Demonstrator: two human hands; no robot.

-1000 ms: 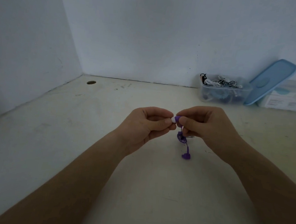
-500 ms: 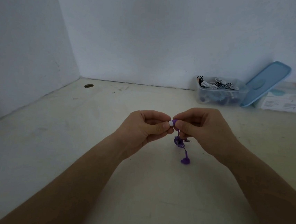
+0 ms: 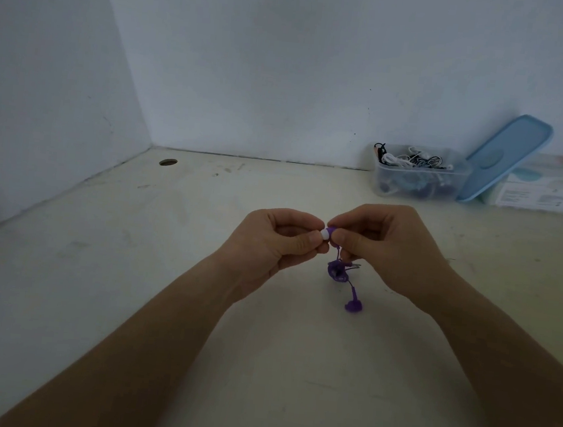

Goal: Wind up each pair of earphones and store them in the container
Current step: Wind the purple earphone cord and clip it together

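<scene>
Pinching one white-tipped bud of the purple earphones (image 3: 338,270) between them, the left hand (image 3: 270,243) and right hand (image 3: 383,247) meet above the desk (image 3: 130,267), fingers curled, forearms angling inward. A small wound bundle of cable hangs just below the right hand, the other bud dangling lowest. Beyond the right hand stands the clear container (image 3: 417,181).
</scene>
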